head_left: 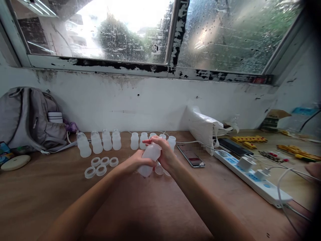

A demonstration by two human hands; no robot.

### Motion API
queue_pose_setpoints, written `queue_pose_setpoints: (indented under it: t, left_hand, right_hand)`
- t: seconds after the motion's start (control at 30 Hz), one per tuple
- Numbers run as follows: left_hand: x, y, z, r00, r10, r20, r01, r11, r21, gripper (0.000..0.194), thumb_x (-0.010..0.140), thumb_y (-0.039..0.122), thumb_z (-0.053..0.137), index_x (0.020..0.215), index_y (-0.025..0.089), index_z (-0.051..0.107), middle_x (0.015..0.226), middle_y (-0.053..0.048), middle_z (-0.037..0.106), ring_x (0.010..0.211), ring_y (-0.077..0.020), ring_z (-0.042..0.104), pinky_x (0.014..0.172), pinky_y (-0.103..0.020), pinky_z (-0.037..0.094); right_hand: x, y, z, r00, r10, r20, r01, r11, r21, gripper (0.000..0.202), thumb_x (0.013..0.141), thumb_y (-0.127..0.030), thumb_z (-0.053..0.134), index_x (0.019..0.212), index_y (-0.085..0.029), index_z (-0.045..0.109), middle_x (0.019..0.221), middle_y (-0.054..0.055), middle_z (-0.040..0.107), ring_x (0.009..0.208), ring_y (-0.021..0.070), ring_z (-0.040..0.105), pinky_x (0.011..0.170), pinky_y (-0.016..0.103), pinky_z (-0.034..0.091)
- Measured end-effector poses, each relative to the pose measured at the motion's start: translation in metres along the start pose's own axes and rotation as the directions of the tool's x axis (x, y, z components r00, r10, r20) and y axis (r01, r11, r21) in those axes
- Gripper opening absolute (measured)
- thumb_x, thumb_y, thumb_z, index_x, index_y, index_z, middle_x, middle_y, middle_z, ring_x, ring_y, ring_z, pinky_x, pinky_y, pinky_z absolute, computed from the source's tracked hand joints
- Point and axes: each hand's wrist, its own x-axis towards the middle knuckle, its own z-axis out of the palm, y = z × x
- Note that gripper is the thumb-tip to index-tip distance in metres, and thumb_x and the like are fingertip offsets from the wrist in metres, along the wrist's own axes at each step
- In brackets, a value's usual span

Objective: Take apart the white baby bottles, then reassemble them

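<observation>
A frosted white baby bottle (146,169) is held tilted above the table between both hands. My left hand (137,160) is closed around its waist. Wrapped about the rounded upper end is my right hand (165,152), whose fingers partly hide it. Behind the hands stands a row of uncapped bottles (134,141), some of them covered from view. Under my right hand lie several clear round caps (159,169). To the left are several white rings (101,170) lying flat, with a group of bottles with clear caps (97,143) upright behind them.
A phone (191,156) and a white bag (200,124) are right of the bottles. Further right runs a power strip (253,179) with chargers and cables. A grey backpack (27,117) sits at the left. Part of another person's hand (313,170) shows at the right edge.
</observation>
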Motion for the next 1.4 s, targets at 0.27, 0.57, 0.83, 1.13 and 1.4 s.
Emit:
queue_pose_setpoints:
  t: [0.27, 0.57, 0.83, 1.13, 1.4]
  left_hand:
    - [-0.003, -0.001, 0.001, 0.980, 0.033, 0.197, 0.059, 0.895, -0.442, 0.026, 0.063, 0.033, 0.046, 0.081, 0.013, 0.050, 0.059, 0.000, 0.049, 0.040, -0.0100, 0.048, 0.036, -0.021, 0.033]
    - [0.001, 0.004, -0.007, 0.976, 0.102, -0.191, -0.010, 0.904, 0.428, 0.028, 0.065, 0.038, 0.055, 0.083, 0.016, 0.050, 0.069, -0.003, 0.056, 0.058, -0.0157, 0.053, 0.049, -0.025, 0.038]
    - [-0.009, 0.013, -0.017, 0.909, 0.294, -0.295, 0.187, 0.345, 0.920, 0.032, 0.072, 0.040, 0.053, 0.096, 0.020, 0.045, 0.079, -0.006, 0.060, 0.066, -0.0233, 0.059, 0.052, -0.026, 0.036]
    - [-0.022, 0.028, -0.032, 0.971, 0.078, -0.224, 0.113, 0.679, 0.726, 0.044, 0.063, 0.051, 0.059, 0.093, 0.021, 0.046, 0.079, -0.002, 0.060, 0.063, -0.0179, 0.057, 0.047, -0.022, 0.037]
    - [-0.034, 0.046, -0.056, 0.985, -0.173, -0.003, 0.160, 0.904, 0.397, 0.038, 0.074, 0.053, 0.048, 0.092, 0.020, 0.057, 0.082, -0.004, 0.060, 0.069, -0.0162, 0.057, 0.053, -0.021, 0.040]
  right_hand:
    - [0.011, -0.016, -0.024, 0.953, -0.021, 0.301, 0.085, 0.976, -0.199, 0.057, 0.059, -0.052, 0.062, 0.107, -0.024, 0.049, 0.110, 0.008, 0.055, 0.099, 0.0209, 0.051, 0.078, 0.033, 0.042]
    - [0.018, -0.023, -0.035, 0.996, -0.065, 0.068, 0.091, 0.848, -0.522, 0.043, 0.071, -0.059, 0.046, 0.076, -0.017, 0.056, 0.057, -0.004, 0.044, 0.044, 0.0063, 0.036, 0.041, 0.020, 0.030]
    - [0.016, -0.027, -0.042, 0.997, -0.075, -0.020, 0.033, 0.637, -0.770, 0.045, 0.065, -0.060, 0.052, 0.052, -0.017, 0.047, 0.045, -0.005, 0.036, 0.037, 0.0050, 0.027, 0.037, 0.020, 0.020]
    - [0.012, -0.026, -0.031, 0.988, -0.115, 0.106, 0.156, 0.670, -0.726, 0.042, 0.071, -0.054, 0.049, 0.051, -0.018, 0.041, 0.041, -0.006, 0.036, 0.038, 0.0063, 0.031, 0.039, 0.020, 0.022]
    - [0.009, -0.026, -0.029, 0.960, -0.145, 0.242, 0.265, 0.755, -0.600, 0.029, 0.071, -0.045, 0.056, 0.066, -0.017, 0.050, 0.055, -0.004, 0.046, 0.045, 0.0064, 0.037, 0.041, 0.020, 0.028]
